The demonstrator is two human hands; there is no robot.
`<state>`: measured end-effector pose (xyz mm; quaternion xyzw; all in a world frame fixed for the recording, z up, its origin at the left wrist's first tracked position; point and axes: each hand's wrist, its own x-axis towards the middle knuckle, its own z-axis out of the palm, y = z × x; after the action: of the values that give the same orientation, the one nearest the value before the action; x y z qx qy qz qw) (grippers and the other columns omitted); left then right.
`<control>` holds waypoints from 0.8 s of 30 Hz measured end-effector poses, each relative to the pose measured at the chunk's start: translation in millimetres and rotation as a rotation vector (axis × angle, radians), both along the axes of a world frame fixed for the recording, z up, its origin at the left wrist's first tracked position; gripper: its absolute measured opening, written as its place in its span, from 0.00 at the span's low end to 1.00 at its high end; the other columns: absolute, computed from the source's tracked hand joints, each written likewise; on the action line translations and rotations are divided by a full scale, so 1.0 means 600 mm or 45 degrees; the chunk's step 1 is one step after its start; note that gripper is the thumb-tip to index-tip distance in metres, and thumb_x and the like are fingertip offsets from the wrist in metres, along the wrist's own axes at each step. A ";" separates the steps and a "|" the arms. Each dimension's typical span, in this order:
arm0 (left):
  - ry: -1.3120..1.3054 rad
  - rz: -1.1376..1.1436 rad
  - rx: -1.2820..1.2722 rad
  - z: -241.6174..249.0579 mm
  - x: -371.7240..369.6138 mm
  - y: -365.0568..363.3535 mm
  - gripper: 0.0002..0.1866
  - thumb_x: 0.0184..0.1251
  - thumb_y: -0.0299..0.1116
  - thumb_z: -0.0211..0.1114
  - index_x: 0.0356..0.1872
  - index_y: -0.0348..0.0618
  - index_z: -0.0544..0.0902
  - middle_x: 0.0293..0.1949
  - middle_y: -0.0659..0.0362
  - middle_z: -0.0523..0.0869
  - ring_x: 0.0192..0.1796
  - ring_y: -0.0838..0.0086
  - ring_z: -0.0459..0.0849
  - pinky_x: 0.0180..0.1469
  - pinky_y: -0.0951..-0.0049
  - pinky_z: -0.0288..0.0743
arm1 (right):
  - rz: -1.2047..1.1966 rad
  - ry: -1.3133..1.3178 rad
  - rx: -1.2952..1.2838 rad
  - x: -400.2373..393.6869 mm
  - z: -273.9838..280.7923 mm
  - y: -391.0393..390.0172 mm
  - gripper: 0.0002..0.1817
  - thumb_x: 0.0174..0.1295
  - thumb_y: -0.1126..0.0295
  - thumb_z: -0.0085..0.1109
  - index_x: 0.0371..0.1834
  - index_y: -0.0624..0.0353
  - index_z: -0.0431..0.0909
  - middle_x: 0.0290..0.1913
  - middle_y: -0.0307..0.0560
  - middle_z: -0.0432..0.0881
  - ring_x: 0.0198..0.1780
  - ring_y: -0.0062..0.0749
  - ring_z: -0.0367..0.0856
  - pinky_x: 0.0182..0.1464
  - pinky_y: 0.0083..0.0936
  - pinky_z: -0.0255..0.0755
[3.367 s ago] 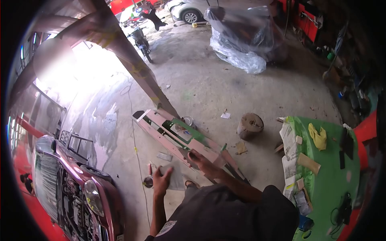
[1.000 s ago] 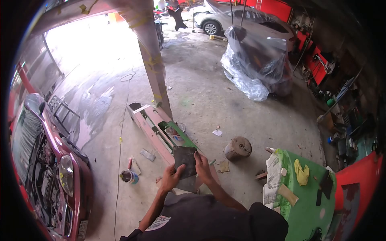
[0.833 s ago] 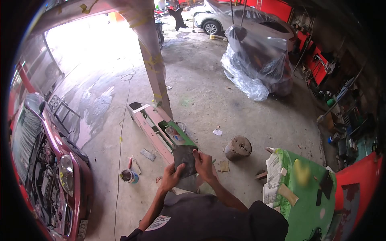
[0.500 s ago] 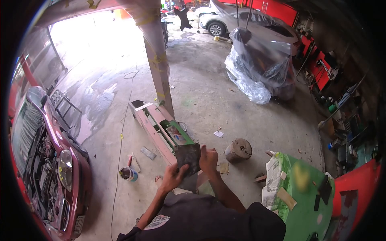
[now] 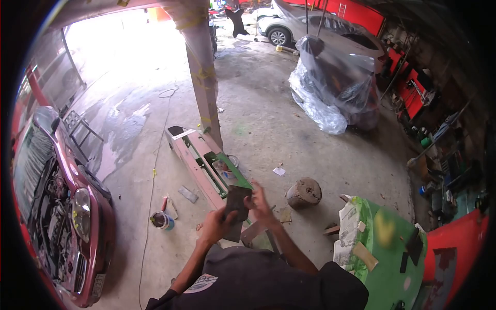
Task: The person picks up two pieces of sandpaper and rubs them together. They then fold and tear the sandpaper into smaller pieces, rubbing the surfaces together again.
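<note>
A dark sheet of sandpaper [image 5: 238, 200] is in front of my body, bent so that a lower flap hangs beneath it. My left hand [image 5: 219, 225] is closed on its left side, thumb across the face. At the right edge is my right hand [image 5: 262, 207], its thumb against the sheet and fingers curled, partly blurred. Just beyond the sheet stretches a long pink and green vehicle panel [image 5: 192, 163] with rectangular openings; its near end is partly hidden by the sheet and my hands.
An open can [image 5: 162, 221] stands on the floor to the left, near a grey block [image 5: 188, 194]. To the right are a round brown stump [image 5: 304, 193] and a green panel [image 5: 387, 253] with masking paper. A post [image 5: 204, 88] rises ahead; a maroon car [image 5: 95, 227] is at left.
The sandpaper has gone from a broad, flat sheet to a narrower, bent shape. My right hand has shifted slightly, its fingers now looser at the edge.
</note>
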<state>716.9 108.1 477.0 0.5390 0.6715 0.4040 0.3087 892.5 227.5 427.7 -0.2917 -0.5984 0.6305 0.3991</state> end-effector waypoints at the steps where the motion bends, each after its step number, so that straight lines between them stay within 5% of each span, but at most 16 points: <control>1: 0.129 -0.035 -0.011 0.004 0.012 0.003 0.15 0.75 0.43 0.69 0.48 0.42 0.88 0.31 0.45 0.90 0.35 0.50 0.89 0.38 0.52 0.82 | -0.046 -0.021 0.145 -0.027 0.015 -0.029 0.47 0.73 0.57 0.71 0.86 0.55 0.49 0.64 0.50 0.72 0.61 0.32 0.77 0.64 0.30 0.74; 2: 0.259 -0.068 -0.022 0.007 0.020 0.004 0.15 0.73 0.45 0.69 0.47 0.43 0.88 0.30 0.42 0.89 0.35 0.41 0.89 0.37 0.47 0.82 | -0.091 -0.042 0.290 -0.040 0.024 -0.043 0.51 0.71 0.57 0.74 0.86 0.56 0.47 0.65 0.50 0.72 0.63 0.34 0.76 0.66 0.32 0.73; 6: 0.395 -0.202 -0.032 0.023 0.029 -0.001 0.18 0.71 0.49 0.71 0.48 0.45 0.88 0.30 0.44 0.90 0.36 0.43 0.90 0.39 0.47 0.82 | -0.080 -0.015 0.080 -0.041 0.015 -0.030 0.55 0.64 0.61 0.80 0.85 0.58 0.49 0.65 0.51 0.71 0.66 0.35 0.72 0.70 0.34 0.70; 12: 0.401 -0.320 -0.080 0.072 0.035 -0.006 0.26 0.70 0.54 0.73 0.59 0.46 0.84 0.36 0.45 0.92 0.42 0.45 0.92 0.45 0.50 0.83 | -0.107 -0.093 0.141 -0.024 -0.002 -0.007 0.45 0.71 0.59 0.73 0.85 0.56 0.56 0.64 0.49 0.72 0.60 0.34 0.76 0.66 0.33 0.73; 15: 0.203 -0.240 0.160 0.067 0.033 -0.007 0.31 0.72 0.48 0.74 0.70 0.49 0.76 0.39 0.44 0.92 0.43 0.44 0.92 0.45 0.50 0.83 | -0.129 0.292 -0.553 -0.004 0.008 0.013 0.38 0.78 0.52 0.63 0.85 0.52 0.59 0.62 0.49 0.74 0.53 0.34 0.80 0.63 0.31 0.75; 16: 0.163 -0.190 0.138 0.064 0.035 -0.008 0.32 0.72 0.46 0.75 0.72 0.50 0.73 0.40 0.45 0.93 0.43 0.45 0.92 0.45 0.50 0.83 | -0.115 0.393 -0.591 -0.001 -0.004 0.017 0.34 0.82 0.47 0.53 0.84 0.48 0.61 0.62 0.53 0.78 0.46 0.36 0.85 0.55 0.31 0.82; 21: 0.128 -0.154 0.020 0.069 0.051 -0.009 0.40 0.72 0.36 0.74 0.80 0.53 0.61 0.47 0.44 0.93 0.44 0.44 0.93 0.46 0.48 0.85 | 0.191 0.954 -1.099 0.006 -0.007 0.029 0.38 0.78 0.35 0.48 0.80 0.50 0.65 0.64 0.63 0.82 0.46 0.48 0.90 0.44 0.44 0.90; 24: 0.187 -0.252 -0.037 0.091 0.061 -0.011 0.30 0.73 0.30 0.72 0.73 0.47 0.73 0.52 0.43 0.92 0.47 0.46 0.94 0.49 0.52 0.87 | 0.370 1.148 -1.203 0.003 0.009 0.027 0.42 0.74 0.32 0.47 0.80 0.51 0.64 0.69 0.63 0.80 0.53 0.52 0.89 0.50 0.52 0.89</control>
<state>753.7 101.2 531.7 0.6263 0.6415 0.3213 0.3049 894.3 243.7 433.2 -0.0594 -0.0660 0.9323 0.3505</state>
